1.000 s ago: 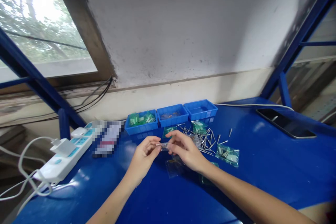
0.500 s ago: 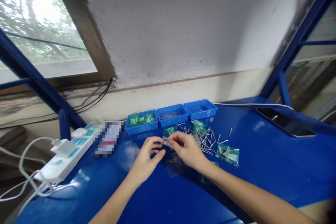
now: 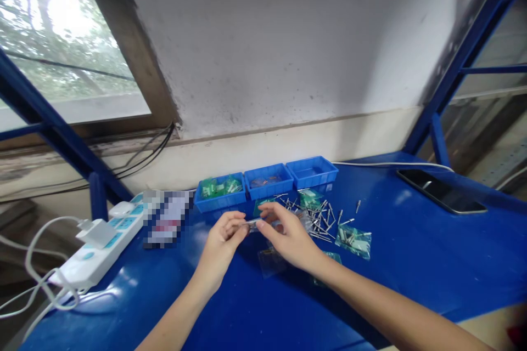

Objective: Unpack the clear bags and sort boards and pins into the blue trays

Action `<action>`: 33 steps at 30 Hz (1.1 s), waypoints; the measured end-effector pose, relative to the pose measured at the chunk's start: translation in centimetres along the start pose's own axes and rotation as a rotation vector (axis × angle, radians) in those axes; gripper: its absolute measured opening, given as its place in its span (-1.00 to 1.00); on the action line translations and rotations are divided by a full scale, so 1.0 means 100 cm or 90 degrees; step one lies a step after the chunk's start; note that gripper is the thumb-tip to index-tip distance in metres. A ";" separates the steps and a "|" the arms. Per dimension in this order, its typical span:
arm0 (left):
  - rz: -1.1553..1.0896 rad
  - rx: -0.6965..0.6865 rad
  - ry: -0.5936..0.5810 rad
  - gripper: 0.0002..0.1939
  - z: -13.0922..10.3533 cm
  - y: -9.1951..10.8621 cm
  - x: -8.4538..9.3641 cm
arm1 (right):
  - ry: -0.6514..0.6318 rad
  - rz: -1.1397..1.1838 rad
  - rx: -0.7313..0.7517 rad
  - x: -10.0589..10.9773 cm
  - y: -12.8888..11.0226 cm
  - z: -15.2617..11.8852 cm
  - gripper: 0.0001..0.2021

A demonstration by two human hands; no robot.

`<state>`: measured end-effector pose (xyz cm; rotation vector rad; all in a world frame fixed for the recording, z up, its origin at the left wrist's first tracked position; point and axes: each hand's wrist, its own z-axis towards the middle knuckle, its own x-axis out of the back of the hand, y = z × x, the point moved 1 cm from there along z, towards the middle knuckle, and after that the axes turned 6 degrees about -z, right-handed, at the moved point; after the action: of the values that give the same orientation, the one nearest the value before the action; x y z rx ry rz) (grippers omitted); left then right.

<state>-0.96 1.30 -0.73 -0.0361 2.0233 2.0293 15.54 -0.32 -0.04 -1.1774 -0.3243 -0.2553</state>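
Over the middle of the blue table, a small clear plastic bag is stretched between my hands; what is inside it is too small to make out. My left hand pinches its left end between thumb and fingers. At the right end, my right hand grips it with the thumb, the index finger reaching above. Beyond my right hand lies a scattered pile of thin metal pins. A green-tinted packet sits to the right of the pile, and a flat clear bag lies below my right hand.
Three blue bins stand along the back: a left bin with green packets, a middle bin with clear bags, and a right bin. A white power strip with cables is at left, a phone at right.
My left hand has closed onto the left end of the clear bag, from open fingers beside it. The bag and my right hand have shifted slightly left and down.
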 end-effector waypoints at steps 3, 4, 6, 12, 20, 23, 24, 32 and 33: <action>0.076 -0.066 -0.015 -0.73 -0.001 0.001 -0.002 | -0.081 0.105 -0.118 -0.004 0.005 0.003 -0.80; 0.096 -0.073 -0.025 -0.74 -0.001 0.001 -0.003 | -0.100 0.109 -0.116 -0.003 0.004 0.004 -0.82; 0.151 -0.090 -0.041 -0.74 -0.003 0.001 -0.005 | -0.071 0.069 -0.068 0.003 -0.001 0.005 -0.83; 0.575 -0.146 -0.154 -0.66 -0.015 -0.008 -0.011 | 0.547 -0.044 0.223 0.069 -0.038 0.010 -0.93; 0.731 -0.086 -0.190 -0.76 -0.018 -0.007 -0.008 | 0.444 -0.528 0.271 0.091 -0.011 0.043 -0.82; 0.691 -0.079 -0.158 -0.92 -0.011 -0.007 0.000 | 0.220 -0.606 0.141 0.075 0.016 0.044 -0.70; 0.659 -0.073 -0.149 -0.93 -0.008 -0.007 0.003 | 0.199 -0.602 0.104 0.071 0.022 0.042 -0.68; 0.623 -0.075 -0.146 -0.60 -0.007 -0.001 0.007 | 0.008 -0.437 0.123 0.033 0.016 0.025 -0.77; 0.653 -0.075 -0.161 -0.62 -0.009 0.000 0.005 | -0.015 -0.425 0.129 0.028 0.014 0.023 -0.78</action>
<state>-1.55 0.50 -0.87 1.4104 1.9129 2.4647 18.41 2.29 0.65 -0.8414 -0.7439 -0.7708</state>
